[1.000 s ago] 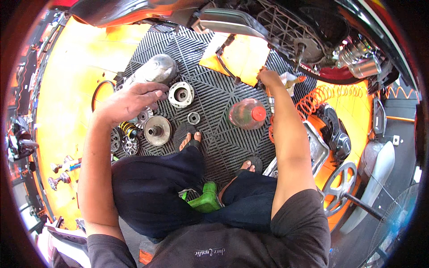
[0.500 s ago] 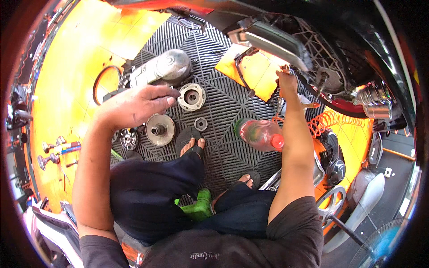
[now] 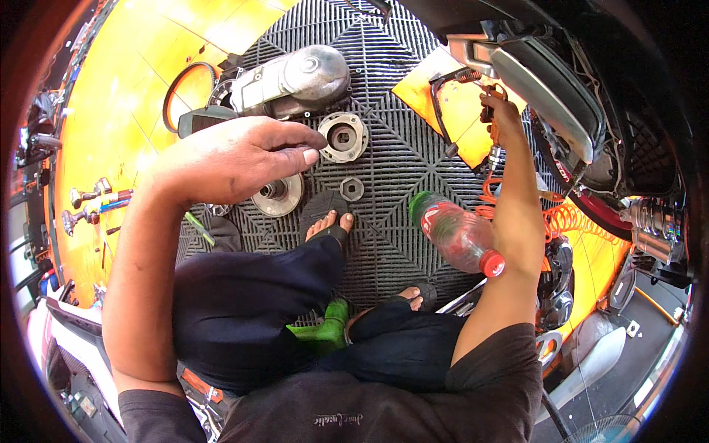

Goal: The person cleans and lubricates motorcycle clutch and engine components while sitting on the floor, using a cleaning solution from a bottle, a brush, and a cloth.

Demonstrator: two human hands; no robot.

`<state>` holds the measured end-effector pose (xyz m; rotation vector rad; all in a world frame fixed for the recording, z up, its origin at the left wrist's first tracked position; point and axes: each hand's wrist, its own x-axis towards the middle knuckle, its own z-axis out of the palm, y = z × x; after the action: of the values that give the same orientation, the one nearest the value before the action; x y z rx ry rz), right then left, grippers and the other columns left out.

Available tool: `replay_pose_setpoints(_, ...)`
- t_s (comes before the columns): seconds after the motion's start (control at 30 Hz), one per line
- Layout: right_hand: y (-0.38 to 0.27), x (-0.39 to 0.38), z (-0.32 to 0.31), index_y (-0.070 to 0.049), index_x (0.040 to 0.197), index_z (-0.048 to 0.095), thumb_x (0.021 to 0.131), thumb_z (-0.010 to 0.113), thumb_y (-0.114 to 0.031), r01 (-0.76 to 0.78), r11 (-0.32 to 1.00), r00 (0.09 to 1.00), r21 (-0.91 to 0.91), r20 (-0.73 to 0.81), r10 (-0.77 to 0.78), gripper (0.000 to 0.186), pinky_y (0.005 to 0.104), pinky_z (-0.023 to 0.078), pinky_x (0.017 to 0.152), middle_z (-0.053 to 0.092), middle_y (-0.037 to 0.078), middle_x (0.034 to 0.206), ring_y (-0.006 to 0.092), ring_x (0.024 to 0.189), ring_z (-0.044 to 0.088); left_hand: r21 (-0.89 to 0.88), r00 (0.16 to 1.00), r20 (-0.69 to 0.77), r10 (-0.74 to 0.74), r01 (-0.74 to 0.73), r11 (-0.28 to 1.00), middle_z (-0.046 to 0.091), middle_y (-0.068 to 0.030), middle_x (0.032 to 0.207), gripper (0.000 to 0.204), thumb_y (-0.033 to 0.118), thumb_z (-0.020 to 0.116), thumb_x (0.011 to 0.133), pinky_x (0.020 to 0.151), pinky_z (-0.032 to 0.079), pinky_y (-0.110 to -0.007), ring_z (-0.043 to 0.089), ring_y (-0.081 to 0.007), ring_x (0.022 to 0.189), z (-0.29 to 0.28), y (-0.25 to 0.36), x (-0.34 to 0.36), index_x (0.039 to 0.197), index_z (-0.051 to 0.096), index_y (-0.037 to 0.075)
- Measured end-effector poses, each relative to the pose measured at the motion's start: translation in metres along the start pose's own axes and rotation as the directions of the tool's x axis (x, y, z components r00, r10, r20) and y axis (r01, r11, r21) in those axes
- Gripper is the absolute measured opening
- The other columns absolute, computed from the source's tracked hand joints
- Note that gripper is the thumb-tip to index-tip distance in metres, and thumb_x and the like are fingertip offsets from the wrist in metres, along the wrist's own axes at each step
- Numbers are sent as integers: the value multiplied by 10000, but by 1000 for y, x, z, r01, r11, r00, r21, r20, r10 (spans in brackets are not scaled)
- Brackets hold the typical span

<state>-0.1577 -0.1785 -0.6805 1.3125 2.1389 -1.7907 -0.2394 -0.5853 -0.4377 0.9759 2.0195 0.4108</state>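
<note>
My left hand (image 3: 240, 159) hovers palm down over several scooter transmission parts, its fingers stretched out and holding nothing. Just past its fingertips lies a round metal flange (image 3: 357, 150). A dished metal pulley (image 3: 292, 198) is partly covered by this hand, and a large hex nut (image 3: 351, 189) rests to the right of it. On the far right, my right hand (image 3: 507, 112) is closed around an air blow gun (image 3: 496, 91) with orange parts. A coiled orange hose (image 3: 565, 220) runs near my right forearm. Whether the trigger is pressed cannot be seen.
A silver engine cover (image 3: 310, 74) and a black drive belt (image 3: 170, 100) lie at the far left. A clear bottle with a red cap (image 3: 458, 232) is beside my right forearm. Motorcycle bodywork (image 3: 550, 92) overhangs the right. Hand tools (image 3: 92, 203) lie left.
The view has shifted, so the floor parts appear farther right. My left hand now covers more of the pulley. The blow gun in my right hand shows more clearly.
</note>
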Motion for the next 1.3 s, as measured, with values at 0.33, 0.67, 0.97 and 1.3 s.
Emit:
replay_pose_setpoints(0.33, -2, 1, 17, -67, 821, 645, 819, 695, -284, 71, 996, 997, -54, 28, -69, 223, 321, 364, 495, 583, 13, 610, 133, 527, 530, -50, 999, 26, -38, 39, 998, 666, -203, 1087, 413, 316, 516, 977, 907, 485, -355, 641, -285, 1026, 2, 3, 7, 1222, 589, -8)
replay_pose_setpoints(0.67, -31, -13, 47, -4, 1148, 621, 815, 604, -388, 295, 480, 916, -826, 102, -387, 509, 417, 489, 884, 675, 199, 1073, 313, 1001, 653, -80, 999, 48, 20, -17, 997, 662, -212, 1090, 407, 305, 510, 976, 913, 480, -359, 638, -290, 1035, 0, 9, 5, 1229, 586, -5)
replay_pose_setpoints(0.97, -71, 2, 80, 29, 1087, 655, 785, 612, -423, 199, 601, 973, -774, 231, -24, 545, 449, 501, 865, 667, 240, 1093, 371, 1008, 655, -109, 980, -61, 188, -194, 975, 639, -277, 1011, 403, 294, 524, 958, 846, 492, -427, 625, -401, 976, 7, 19, 6, 1198, 575, -26)
replay_pose_setpoints(1.3, -58, 19, 97, 27, 1102, 655, 777, 597, -382, 172, 579, 977, -797, 64, -202, 525, 449, 508, 860, 677, 242, 1061, 369, 1006, 659, -76, 992, -46, 115, -118, 990, 632, -289, 896, 396, 288, 526, 948, 782, 491, -467, 622, -437, 886, 4, 16, 8, 1174, 577, -33)
